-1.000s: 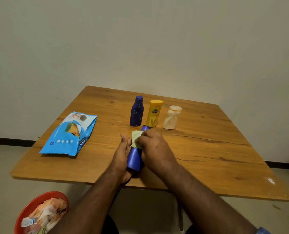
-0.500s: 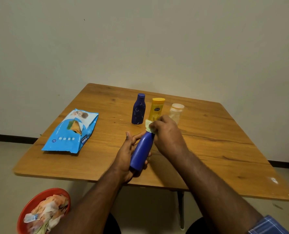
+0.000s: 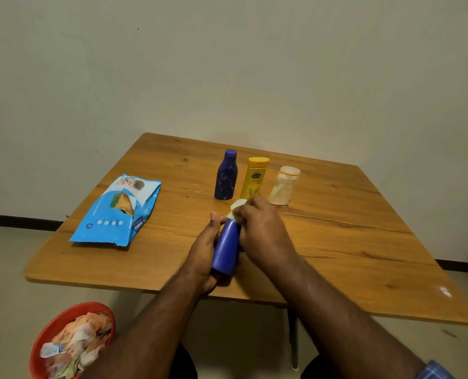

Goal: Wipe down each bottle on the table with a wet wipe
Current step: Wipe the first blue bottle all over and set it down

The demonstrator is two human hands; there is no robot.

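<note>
While the square wooden table [image 3: 336,242] bears three upright bottles behind, the left hand [image 3: 202,250] grips a bright blue plastic bottle [image 3: 226,248] tilted over its near edge; the right hand [image 3: 263,231] pinches a pale wet wipe [image 3: 237,207] at its neck. Likely next: finish the cap, then swap bottles.

Stood in a row toward far edge of wooden table [image 3: 350,242], L to R: dark blue bottle [image 3: 226,176], yellow bottle [image 3: 256,178], pale translucent bottle [image 3: 283,187]. Lay well left of row: blue wet-wipe pack [image 3: 116,212]. Held just in front of row, tilted, betw. left hand [image 3: 204,253] & right hand [image 3: 263,231]: bright blue bottle [image 3: 226,248], pale wet wipe [image 3: 237,207] at its top. Sat on floor, near left, below table edge: red bowl [image 3: 60,321] w/ used wipes [image 3: 77,346] in it.
</note>
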